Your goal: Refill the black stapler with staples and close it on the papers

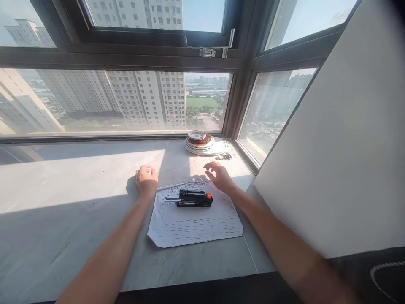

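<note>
1. Grey stone windowsill point(79, 198) under a dark-framed window — sun across its far half.
2. White printed paper sheet point(193, 221) near the sill's front edge; black stapler with orange tip point(192, 198) lies on it.
3. Left hand point(146, 179) — fingers curled together, resting on the sill at the sheet's far-left corner.
4. Right hand point(219, 175) over the sheet's far edge, fingers spread, holding nothing.
5. Stacked patterned plates point(201, 142) at the far right corner.
</note>
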`<state>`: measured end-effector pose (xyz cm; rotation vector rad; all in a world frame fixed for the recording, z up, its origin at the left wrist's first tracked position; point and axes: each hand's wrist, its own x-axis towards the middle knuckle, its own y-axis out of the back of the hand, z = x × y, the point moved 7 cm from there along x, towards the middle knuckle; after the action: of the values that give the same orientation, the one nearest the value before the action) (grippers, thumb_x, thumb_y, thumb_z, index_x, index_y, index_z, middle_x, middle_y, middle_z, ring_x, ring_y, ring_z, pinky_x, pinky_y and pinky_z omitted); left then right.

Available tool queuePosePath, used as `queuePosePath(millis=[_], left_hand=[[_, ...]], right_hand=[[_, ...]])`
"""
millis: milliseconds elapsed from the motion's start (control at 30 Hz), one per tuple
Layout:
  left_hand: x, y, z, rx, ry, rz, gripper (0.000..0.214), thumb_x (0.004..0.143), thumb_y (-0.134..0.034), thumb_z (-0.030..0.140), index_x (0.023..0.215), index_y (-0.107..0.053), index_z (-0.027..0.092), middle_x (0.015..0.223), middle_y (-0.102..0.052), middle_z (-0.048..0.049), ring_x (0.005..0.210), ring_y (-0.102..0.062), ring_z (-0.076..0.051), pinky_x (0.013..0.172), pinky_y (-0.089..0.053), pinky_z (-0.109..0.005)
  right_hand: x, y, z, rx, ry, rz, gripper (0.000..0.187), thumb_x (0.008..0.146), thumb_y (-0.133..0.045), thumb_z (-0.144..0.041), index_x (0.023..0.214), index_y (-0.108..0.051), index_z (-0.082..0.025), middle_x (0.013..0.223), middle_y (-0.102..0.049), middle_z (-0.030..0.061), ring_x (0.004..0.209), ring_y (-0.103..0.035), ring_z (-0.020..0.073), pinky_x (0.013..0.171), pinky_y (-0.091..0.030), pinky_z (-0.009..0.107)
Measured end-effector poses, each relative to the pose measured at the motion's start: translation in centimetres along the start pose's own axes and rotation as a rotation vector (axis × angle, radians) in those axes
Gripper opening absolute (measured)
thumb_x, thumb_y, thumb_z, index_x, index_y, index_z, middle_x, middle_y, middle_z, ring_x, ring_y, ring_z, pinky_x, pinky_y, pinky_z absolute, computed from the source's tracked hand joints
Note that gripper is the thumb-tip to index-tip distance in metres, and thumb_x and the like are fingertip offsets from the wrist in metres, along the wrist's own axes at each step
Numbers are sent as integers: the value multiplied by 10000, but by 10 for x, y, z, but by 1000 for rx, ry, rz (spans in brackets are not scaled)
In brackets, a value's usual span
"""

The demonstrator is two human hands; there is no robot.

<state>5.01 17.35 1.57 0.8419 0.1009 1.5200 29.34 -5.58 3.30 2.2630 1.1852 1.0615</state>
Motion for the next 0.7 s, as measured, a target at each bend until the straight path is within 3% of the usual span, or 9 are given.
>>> queuePosePath(millis=[67, 133, 233, 300, 400, 533, 633, 700], left_hand=[[-3, 7, 13, -74, -51, 61, 174, 900, -524, 255, 995, -658, 198, 1005, -682, -126, 1053, -616, -306, 957, -479, -447], [-10, 9, 35, -182, -200, 23, 195, 925, -495, 245, 1013, -662, 200, 995, -686, -98, 950, -625, -252, 882, -501, -383], [-29, 0, 70, -278, -462, -265, 189, 937, -535, 294, 960, -703, 211, 884, -697, -48, 784, -609, -198, 782, -499, -328], [-44, -10, 82, -318, -549, -508, 192, 931, -574, 334, 945, -725, 215, 784, -683, -24, 700, -594, -178, 725, -494, -311], [-56, -18, 84, -400, -548, -720, 219, 944, -574, 357, 962, -735, 210, 699, -662, -7, 649, -608, -166, 647, -477, -284], [-61, -25, 82, -382, -562, -829, 279, 973, -559, 401, 992, -751, 199, 712, -688, -15, 651, -612, -161, 621, -462, -268], [-63, -33, 79, -292, -565, -890, 319, 977, -552, 432, 994, -763, 193, 713, -698, -12, 582, -550, -136, 596, -446, -260], [-64, -37, 76, -267, -549, -926, 337, 979, -544, 438, 983, -767, 186, 710, -695, -7, 550, -515, -121, 573, -427, -252]], right_hand=[[3, 0, 17, -145, 28, -15, 252, 968, -539, -200, 1156, -704, -231, 1179, -686, 90, 1098, -599, 277, 969, -494, 464], [4, -6, 29, -225, 55, -78, 333, 944, -537, -134, 1201, -717, -243, 1279, -681, 83, 1171, -582, 293, 1036, -468, 506], [4, -13, 37, -262, 85, -140, 370, 931, -532, -89, 1186, -747, -250, 1309, -694, 70, 1170, -602, 289, 1056, -462, 517], [5, -13, 38, -251, 100, -129, 351, 925, -538, -78, 1134, -768, -242, 1247, -724, 65, 1136, -619, 276, 1047, -468, 498], [6, -8, 39, -235, 88, -94, 296, 912, -551, -69, 1017, -788, -213, 1110, -747, 75, 1050, -628, 258, 1010, -481, 458], [6, -6, 38, -243, 46, -78, 269, 916, -553, -85, 1008, -781, -195, 977, -677, 95, 1005, -585, 263, 917, -496, 424], [6, -6, 31, -195, 31, -63, 286, 959, -493, -118, 1054, -752, -194, 995, -592, 97, 953, -569, 242, 844, -498, 390], [6, -5, 26, -125, 8, -66, 273, 982, -455, -150, 979, -726, -185, 1015, -553, 91, 868, -558, 209, 779, -487, 362]])
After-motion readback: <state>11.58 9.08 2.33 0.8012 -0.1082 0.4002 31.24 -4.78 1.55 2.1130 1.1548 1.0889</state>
